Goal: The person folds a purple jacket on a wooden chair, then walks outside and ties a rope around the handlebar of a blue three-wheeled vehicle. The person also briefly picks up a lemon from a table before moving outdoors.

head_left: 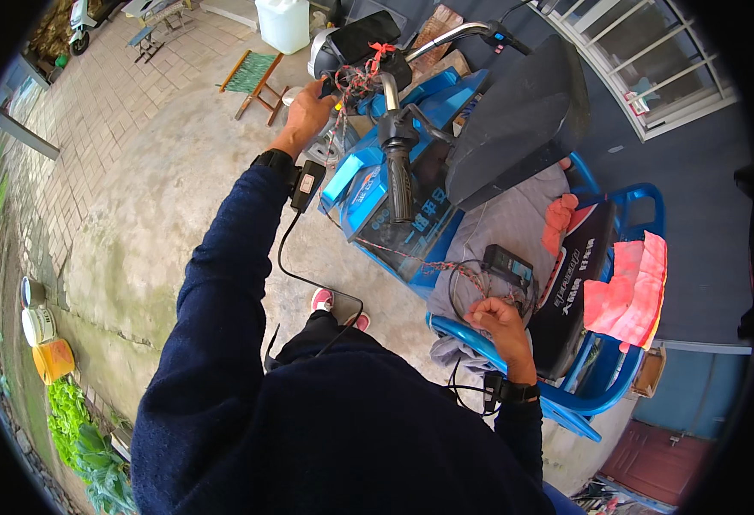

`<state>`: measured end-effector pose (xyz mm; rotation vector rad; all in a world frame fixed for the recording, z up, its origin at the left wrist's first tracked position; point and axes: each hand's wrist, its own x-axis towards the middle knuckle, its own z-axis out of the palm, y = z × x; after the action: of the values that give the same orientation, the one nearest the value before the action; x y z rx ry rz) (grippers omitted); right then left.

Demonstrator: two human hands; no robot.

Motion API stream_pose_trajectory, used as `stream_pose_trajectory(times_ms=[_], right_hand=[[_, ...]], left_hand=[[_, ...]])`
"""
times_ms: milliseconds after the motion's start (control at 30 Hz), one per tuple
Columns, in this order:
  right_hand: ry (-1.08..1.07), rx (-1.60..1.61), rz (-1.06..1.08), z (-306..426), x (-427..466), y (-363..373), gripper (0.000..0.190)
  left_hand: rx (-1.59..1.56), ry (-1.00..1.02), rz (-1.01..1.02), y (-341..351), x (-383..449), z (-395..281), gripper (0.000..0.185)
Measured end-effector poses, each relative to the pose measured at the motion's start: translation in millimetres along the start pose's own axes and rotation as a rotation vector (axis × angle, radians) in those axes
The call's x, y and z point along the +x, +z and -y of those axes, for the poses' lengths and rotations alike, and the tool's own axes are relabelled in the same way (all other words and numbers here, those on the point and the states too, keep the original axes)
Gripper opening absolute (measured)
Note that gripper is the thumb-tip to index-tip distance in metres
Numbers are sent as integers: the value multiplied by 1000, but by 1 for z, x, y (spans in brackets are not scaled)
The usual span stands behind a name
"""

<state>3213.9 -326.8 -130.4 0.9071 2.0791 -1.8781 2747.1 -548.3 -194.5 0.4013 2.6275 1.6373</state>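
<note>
My left hand (308, 116) reaches to the front of a blue electric vehicle (367, 187). Its fingers touch a small dark part beside a tangled red-and-black cord (356, 80); whether they grip it is unclear. My right hand (500, 325) is over the side of the seat, with thumb and fingertips pinched at a thin black cable (452, 299). Just beyond it, a black electrical box (509, 265) lies on the grey cloth (480, 241) covering the seat. The red-and-black cord runs from the front across the body to this box.
A black handlebar grip (400, 187) and a large dark panel (512, 122) stand above the seat. Blue tubular rails (650, 193) frame the seat, with a pink cloth (631, 290) over them. A folding stool (251, 80) and a white plastic jug (284, 24) are beyond the front.
</note>
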Motion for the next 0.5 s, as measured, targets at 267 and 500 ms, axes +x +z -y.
stream_pose_trajectory(times_ms=[267,500], right_hand=[[50,125,-63,-31,-5,-5,15],[114,216,19,-47,-4,39,18]], left_hand=[[-290,-226,151,30,23,-4,48],[-593,-308,172,44,39,1,14]])
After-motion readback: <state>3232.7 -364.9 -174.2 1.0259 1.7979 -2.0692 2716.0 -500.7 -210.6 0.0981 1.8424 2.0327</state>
